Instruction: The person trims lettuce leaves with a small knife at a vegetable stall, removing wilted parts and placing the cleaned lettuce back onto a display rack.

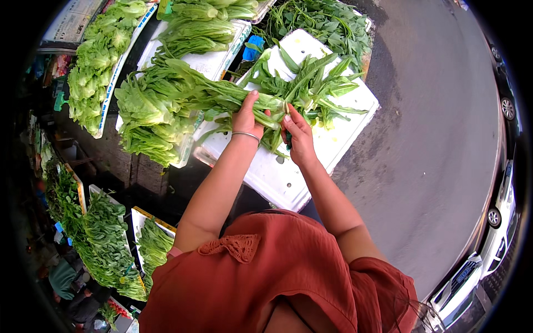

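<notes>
My left hand (248, 118) grips a long head of leafy green lettuce (212, 89) near its base, a metal bangle on the wrist. The leafy end points left, over more lettuce (145, 112). At the cut stem end, my right hand (300, 137) pinches a small green-handled tool (288, 139), which could be a knife; its working end is mostly hidden by fingers and stem. Both hands are above an upturned white foam box or lid (345, 133) with a few holes. Loose trimmed leaves (312, 83) lie on it, just beyond the right hand.
Foam trays of lettuce (98, 62) and leaf bundles (195, 31) stand to the left and ahead. Dark leafy greens (333, 29) pile up behind the foam surface. More greens (104, 237) sit lower left. On the right run a grey road (437, 125) and parked cars (497, 224).
</notes>
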Demonstrator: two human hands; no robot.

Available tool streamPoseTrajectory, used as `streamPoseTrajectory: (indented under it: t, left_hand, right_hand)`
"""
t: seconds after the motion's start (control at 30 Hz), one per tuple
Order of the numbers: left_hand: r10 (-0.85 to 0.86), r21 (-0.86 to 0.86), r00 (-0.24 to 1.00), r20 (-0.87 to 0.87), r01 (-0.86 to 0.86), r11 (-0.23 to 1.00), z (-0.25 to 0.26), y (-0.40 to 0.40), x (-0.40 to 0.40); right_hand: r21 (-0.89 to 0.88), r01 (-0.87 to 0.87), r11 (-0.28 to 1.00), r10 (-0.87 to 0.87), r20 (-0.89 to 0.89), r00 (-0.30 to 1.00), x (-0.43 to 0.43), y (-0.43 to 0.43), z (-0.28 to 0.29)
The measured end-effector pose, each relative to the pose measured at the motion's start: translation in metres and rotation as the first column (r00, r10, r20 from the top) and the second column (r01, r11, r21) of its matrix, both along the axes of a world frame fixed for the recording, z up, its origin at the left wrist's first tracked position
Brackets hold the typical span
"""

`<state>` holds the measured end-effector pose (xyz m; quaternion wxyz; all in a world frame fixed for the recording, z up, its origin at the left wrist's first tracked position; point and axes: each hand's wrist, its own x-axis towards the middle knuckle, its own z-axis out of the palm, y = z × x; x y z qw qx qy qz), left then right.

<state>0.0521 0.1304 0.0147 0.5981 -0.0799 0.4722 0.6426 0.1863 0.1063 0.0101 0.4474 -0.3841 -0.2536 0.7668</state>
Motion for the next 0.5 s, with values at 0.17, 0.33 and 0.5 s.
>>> streamPoseTrajectory:
  t: [0.17,0.33,0.5]
  left_hand:
    - [-0.005,-0.026,1.0,-0.002,0.005,1.0,-0.009,-0.008,-0.005]
    - [0.03,-0.071,0.999,0.014,-0.029,0.997,-0.009,-0.015,-0.007]
    - [0.008,-0.057,1.0,0.004,-0.008,0.998,-0.011,-0.021,-0.015]
  right_hand:
    - [-0.044,-0.081,0.996,0.081,-0.005,0.997,-0.004,0.0,0.0]
    - [-0.079,-0.106,0.991,0.103,-0.036,0.994,-0.006,-0.003,-0.007]
    - [-0.129,-0.09,0.988,0.087,-0.024,0.996,-0.013,-0.008,-0.008]
